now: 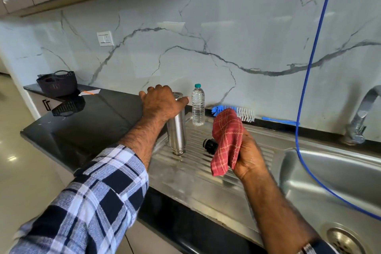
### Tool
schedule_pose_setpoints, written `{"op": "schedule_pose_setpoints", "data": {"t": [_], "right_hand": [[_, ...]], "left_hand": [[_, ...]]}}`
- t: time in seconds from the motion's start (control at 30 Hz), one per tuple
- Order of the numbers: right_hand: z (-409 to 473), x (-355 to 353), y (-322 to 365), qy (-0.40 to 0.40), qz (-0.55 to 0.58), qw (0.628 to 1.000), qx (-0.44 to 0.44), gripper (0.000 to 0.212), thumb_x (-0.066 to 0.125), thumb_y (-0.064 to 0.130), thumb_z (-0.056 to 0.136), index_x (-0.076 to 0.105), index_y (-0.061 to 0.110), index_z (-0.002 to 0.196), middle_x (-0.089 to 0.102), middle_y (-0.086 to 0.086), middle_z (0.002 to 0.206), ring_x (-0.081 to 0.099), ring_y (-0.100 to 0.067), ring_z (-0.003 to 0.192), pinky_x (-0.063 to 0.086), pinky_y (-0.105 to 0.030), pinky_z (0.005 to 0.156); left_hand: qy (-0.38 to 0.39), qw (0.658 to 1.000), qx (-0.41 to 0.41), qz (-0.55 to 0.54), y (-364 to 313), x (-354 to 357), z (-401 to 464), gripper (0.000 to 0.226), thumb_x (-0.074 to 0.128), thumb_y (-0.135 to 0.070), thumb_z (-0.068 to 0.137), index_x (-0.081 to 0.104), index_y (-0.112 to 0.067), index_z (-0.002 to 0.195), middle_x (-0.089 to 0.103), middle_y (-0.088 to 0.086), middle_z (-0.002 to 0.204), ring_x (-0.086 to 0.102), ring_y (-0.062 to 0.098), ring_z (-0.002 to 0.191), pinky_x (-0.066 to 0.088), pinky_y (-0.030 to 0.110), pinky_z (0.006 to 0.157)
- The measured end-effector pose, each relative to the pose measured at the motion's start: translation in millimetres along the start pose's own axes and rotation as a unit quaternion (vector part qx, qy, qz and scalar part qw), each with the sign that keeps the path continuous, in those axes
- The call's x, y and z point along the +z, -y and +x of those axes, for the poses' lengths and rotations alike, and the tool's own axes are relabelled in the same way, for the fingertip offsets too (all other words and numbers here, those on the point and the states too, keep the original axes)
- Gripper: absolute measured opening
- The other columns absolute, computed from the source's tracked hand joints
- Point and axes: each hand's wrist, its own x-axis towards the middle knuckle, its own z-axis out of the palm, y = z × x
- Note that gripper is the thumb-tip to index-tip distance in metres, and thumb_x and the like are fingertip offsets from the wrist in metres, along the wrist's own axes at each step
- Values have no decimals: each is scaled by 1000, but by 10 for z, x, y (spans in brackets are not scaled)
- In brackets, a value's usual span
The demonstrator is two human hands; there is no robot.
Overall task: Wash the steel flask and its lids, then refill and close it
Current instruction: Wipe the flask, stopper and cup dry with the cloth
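The steel flask (176, 134) stands upright on the ribbed steel drainboard (185, 173). My left hand (161, 102) grips its top from above, fingers curled round the upper end. A black inner lid (210, 144) lies on the drainboard just right of the flask, partly hidden behind a red checked cloth (226, 140). My right hand (250, 155) holds that cloth, raised a little over the drainboard. A small plastic water bottle (198, 105) with a teal cap stands behind the flask near the wall.
A blue and white bottle brush (237, 111) lies along the back ledge. The sink basin (338, 179) with its drain is at right, the tap (362, 117) behind it, and a blue hose (305, 93) hangs into the basin. A dark basket (57, 83) sits on the black counter at far left.
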Motion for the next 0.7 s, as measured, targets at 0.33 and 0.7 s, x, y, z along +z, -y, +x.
{"op": "schedule_pose_setpoints", "data": {"t": [0.33,0.7], "right_hand": [[-138,635,463,-11,-173,950,-261,36,64,3,97,59,26,124,76,-9,118,76,-31,100,60,-62,94],[-891,350,1364,-31,-752,417,-509,64,50,42,94,53,16,152,46,-11,161,49,-33,143,30,-55,117]], "left_hand": [[-155,985,23,-77,-397,-881,-251,79,44,-78,94,67,-4,113,70,17,108,66,38,100,39,36,71],[242,806,-45,-538,-1521,-947,-831,58,57,-84,74,72,-27,76,74,5,77,69,25,75,56,33,67]]}}
